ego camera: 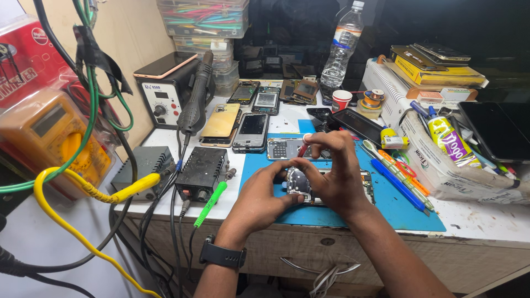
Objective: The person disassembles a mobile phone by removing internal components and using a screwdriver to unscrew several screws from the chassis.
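Observation:
An opened smartphone with its back removed lies on the blue work mat. My left hand, with a black watch on the wrist, grips the phone's left end, thumb on the exposed board. My right hand rests over the phone's middle and pinches a thin red-handled tool upright over it. Much of the phone is hidden under both hands.
A dismantled phone lies behind my hands; more phones sit further back. A hot-air station, black power supply, yellow multimeter and cables crowd the left. Screwdrivers, a glue tube, boxes, a water bottle stand right.

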